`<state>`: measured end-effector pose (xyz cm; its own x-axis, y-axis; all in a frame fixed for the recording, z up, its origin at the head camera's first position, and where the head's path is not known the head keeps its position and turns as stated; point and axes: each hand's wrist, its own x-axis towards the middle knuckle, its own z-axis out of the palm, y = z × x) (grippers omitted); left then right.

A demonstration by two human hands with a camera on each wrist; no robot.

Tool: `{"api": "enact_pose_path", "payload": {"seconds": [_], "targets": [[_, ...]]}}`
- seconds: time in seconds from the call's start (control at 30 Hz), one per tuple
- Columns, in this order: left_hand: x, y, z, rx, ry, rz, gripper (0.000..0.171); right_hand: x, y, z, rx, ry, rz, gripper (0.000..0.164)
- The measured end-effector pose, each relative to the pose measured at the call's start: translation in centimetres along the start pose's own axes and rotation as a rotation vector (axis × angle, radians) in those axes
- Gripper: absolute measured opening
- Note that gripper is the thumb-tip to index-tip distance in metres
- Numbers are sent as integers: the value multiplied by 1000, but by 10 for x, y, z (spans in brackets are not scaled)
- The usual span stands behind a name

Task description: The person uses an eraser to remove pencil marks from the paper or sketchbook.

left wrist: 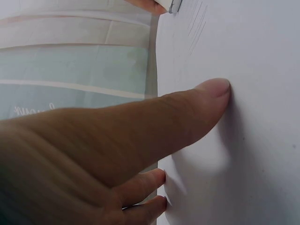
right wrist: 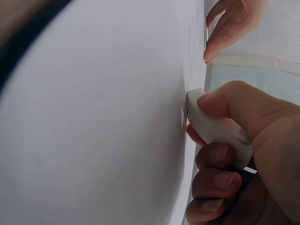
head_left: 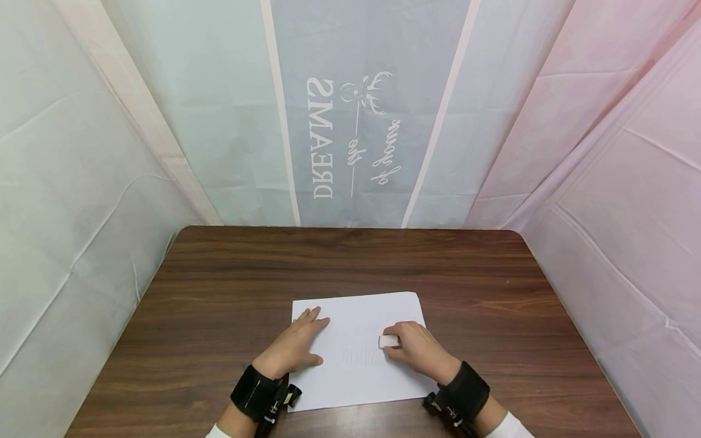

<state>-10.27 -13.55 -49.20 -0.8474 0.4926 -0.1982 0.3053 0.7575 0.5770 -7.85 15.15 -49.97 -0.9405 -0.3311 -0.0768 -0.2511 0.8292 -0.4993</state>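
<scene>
From my remote station I record the left hand (head_left: 294, 345) spread with fingers apart, holding nothing, resting on the left part of the white paper (head_left: 361, 389), which lies at the near middle of the brown table (head_left: 339, 261). I note the right hand (head_left: 420, 348) pinching a white eraser (head_left: 388, 341) between thumb and curled fingers at the right part of the paper, just right of the faint lines (head_left: 358, 356).
</scene>
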Motion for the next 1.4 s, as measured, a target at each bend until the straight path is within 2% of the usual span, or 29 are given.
{"api": "enact_pose_path", "payload": {"seconds": [1.4], "targets": [[0, 2, -1, 3, 4, 6, 75, -4, 5, -4, -24, -1, 30, 23]]}}
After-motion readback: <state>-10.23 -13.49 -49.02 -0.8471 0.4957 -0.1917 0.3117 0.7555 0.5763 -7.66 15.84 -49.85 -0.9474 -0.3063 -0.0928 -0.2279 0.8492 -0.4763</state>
